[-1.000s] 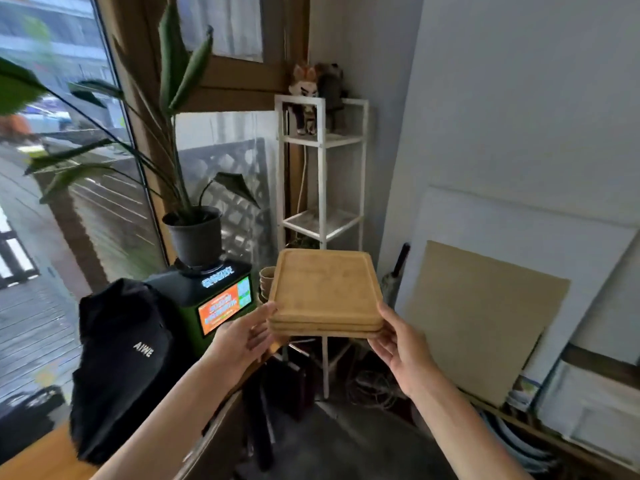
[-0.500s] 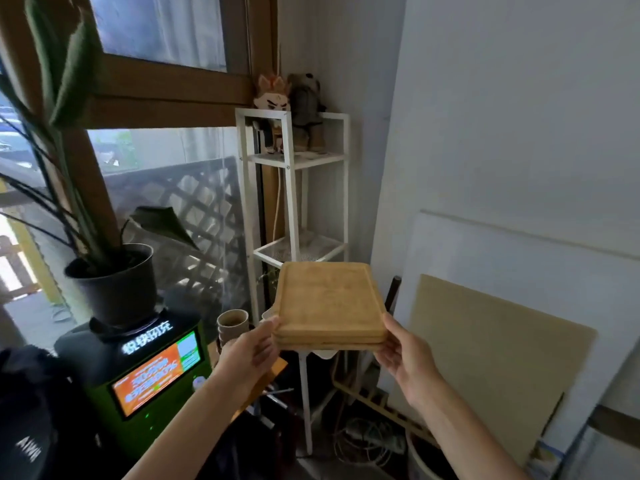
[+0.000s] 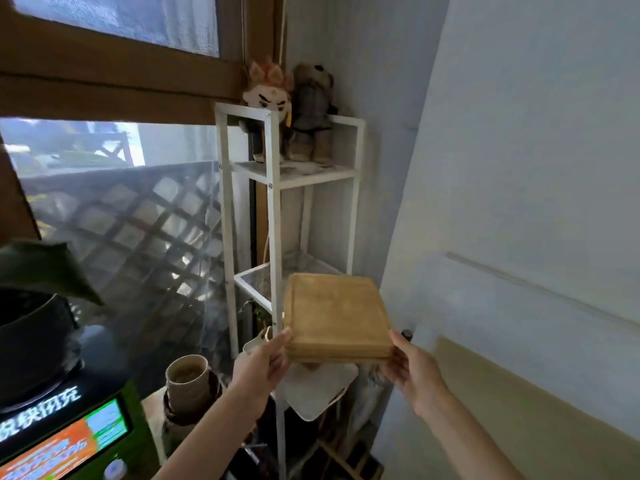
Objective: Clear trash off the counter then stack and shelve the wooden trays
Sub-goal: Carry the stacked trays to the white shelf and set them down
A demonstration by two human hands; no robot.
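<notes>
Right in front of the white shelf unit (image 3: pixel 273 216), the stack of wooden trays (image 3: pixel 337 322) is held level in mid-air, left hand (image 3: pixel 259 367) and right hand (image 3: pixel 414 370) each closed on a side edge. So it's the shelving step. Next move looks like sliding the stack onto the mesh middle shelf (image 3: pixel 256 284), probably empty, though the trays hide part of it.

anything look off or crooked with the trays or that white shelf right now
Nothing stands out. The stack of wooden trays is squared up and level, held by the left hand and right hand in front of the white shelf unit, which stands straight.
</notes>
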